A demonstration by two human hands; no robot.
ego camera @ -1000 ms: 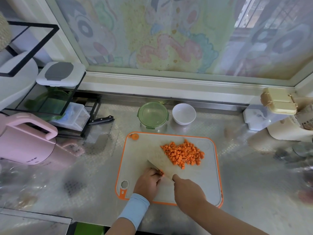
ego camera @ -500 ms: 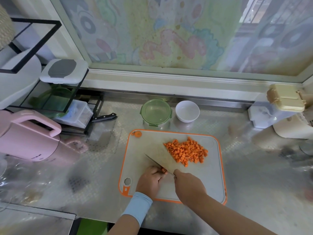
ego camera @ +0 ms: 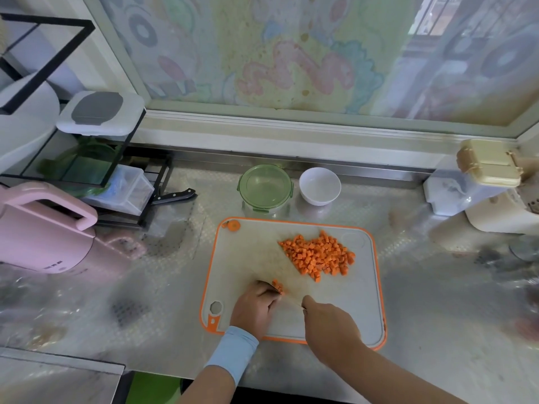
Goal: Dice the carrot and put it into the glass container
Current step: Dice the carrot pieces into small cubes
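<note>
Backed by a window pane covered with a faded cartoon film [ego camera: 277, 53], an embossed stainless-steel worktop [ego camera: 437, 301] is seen from above. Toward its front edge a grey cutting board with an orange rim [ego camera: 248, 258] is laid flat. On the far right part of the board a heap of small orange carrot cubes [ego camera: 319, 255] is piled, and a thin round carrot slice [ego camera: 232, 225] is left at the board's far left corner. Nearer the front edge, the left hand [ego camera: 256, 307], banded at the wrist by a pale blue cuff [ego camera: 232, 352], is curled knuckles-up, and a short uncut carrot stub [ego camera: 277, 286] is pinched at its fingertips. The right hand [ego camera: 329, 328] is closed round the handle of a kitchen knife [ego camera: 287, 298]; the handle is hidden by the fist and the pale blade is blurred, so its contact with the stub cannot be made out. Toward the back edge of the worktop, just beyond the board, a round clear glass container topped by a translucent green clip lid [ego camera: 264, 188] is set, with a small white bowl [ego camera: 320, 185] just beside it on the right. At the left edge a pink jug-shaped appliance [ego camera: 43, 228] is stood, and behind it a black-handled knife [ego camera: 175, 196] is laid against a black wire rack [ego camera: 140, 205].
</note>
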